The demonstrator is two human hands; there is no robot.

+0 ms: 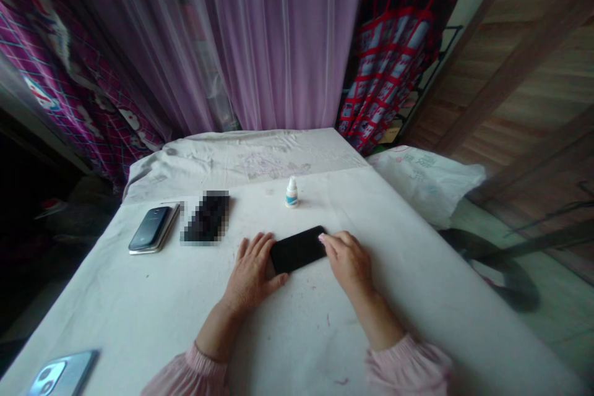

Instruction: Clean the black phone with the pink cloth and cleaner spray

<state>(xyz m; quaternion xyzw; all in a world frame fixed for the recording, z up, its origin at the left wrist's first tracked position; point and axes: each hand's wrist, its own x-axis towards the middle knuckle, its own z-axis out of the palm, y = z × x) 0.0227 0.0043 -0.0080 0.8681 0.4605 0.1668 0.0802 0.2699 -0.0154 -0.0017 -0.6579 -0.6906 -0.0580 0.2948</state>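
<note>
A black smartphone [297, 251] lies face up and slightly slanted on the white cloth. My left hand [250, 275] grips its left end, thumb along the near edge and fingers by the far left corner. At the right end, my right hand [349, 258] is closed in a pinch on a small pinkish-white wad [322, 237], pressed at the screen's far right corner. Most of the wad is hidden by the fingers, and its material is unclear. Beyond the phone stands a small white bottle [291, 193] with a blue label, upright and touched by neither hand.
Left on the table [185, 309] lie a dark phone [151, 227] on top of another flat device and a pixelated black object [206, 218]. A light blue phone [62, 374] lies at the near left corner. Purple curtains [283, 43] hang behind; a plastic bag [427, 179] is at right.
</note>
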